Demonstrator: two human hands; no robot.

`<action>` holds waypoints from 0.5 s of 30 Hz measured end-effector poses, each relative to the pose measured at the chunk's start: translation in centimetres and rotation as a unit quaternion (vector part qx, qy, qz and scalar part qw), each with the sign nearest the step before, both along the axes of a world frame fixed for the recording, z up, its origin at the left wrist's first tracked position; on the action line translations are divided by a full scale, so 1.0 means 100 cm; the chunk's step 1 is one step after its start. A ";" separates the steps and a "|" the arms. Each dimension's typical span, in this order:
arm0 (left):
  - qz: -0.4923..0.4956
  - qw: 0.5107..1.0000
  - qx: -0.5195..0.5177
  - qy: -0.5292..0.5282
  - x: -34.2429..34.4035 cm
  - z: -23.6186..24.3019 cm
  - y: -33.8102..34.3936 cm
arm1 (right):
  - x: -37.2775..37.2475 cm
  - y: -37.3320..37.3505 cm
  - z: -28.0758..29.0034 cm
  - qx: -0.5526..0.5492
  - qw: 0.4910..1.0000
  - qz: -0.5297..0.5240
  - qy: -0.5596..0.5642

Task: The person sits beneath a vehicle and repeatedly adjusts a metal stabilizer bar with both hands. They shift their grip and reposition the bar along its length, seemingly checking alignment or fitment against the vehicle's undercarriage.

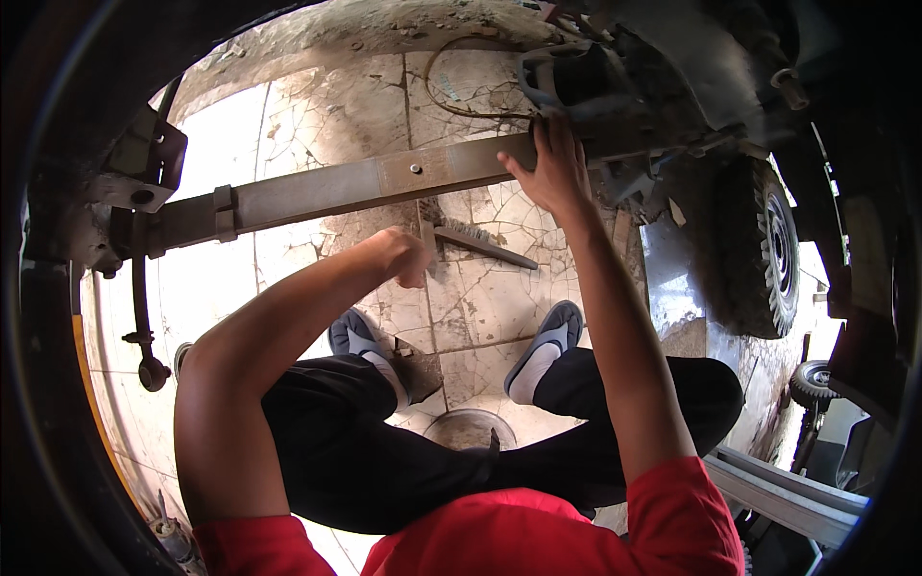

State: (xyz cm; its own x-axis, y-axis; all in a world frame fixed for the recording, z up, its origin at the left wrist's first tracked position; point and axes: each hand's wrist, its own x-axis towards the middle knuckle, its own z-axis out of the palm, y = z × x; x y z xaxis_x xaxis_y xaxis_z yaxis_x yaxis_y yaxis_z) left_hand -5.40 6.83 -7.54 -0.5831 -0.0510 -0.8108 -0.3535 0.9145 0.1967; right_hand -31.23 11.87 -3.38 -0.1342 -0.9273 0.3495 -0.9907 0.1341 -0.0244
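Note:
A long grey metal beam crosses under the vehicle, with a tan patch and small hole near its middle. My right hand rests on the beam's right part, fingers stretched out and thumb apart. My left hand is curled below the beam beside a blurred, pale thin object, and what it holds is unclear. Behind that hand, a wire brush with a long dark handle lies on the cracked tile floor.
A bracket and hanging rod are at left. A thin looped line lies beyond the beam. Dark undercarriage parts hang upper right. A tyre, smaller wheel and metal rails are at right. My feet stand below.

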 end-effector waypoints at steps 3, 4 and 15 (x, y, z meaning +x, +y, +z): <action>0.006 1.000 0.008 0.019 0.010 0.001 0.001 | 0.004 0.019 -0.001 0.004 1.000 -0.005 0.005; 0.005 1.000 0.001 0.022 0.011 0.000 0.002 | 0.004 0.021 -0.002 0.006 1.000 -0.009 0.008; 0.005 0.998 -0.027 0.061 0.001 -0.004 0.006 | -0.006 -0.012 -0.001 0.015 1.000 -0.014 -0.006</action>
State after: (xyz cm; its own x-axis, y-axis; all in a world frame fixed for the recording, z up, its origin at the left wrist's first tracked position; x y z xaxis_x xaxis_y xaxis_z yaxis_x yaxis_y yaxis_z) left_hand -5.26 7.43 -7.96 -0.6765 -0.0995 -0.7297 -0.3393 0.9215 0.1890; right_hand -31.86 10.69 -3.45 -0.1639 -0.9329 0.3206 -0.9862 0.1625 -0.0312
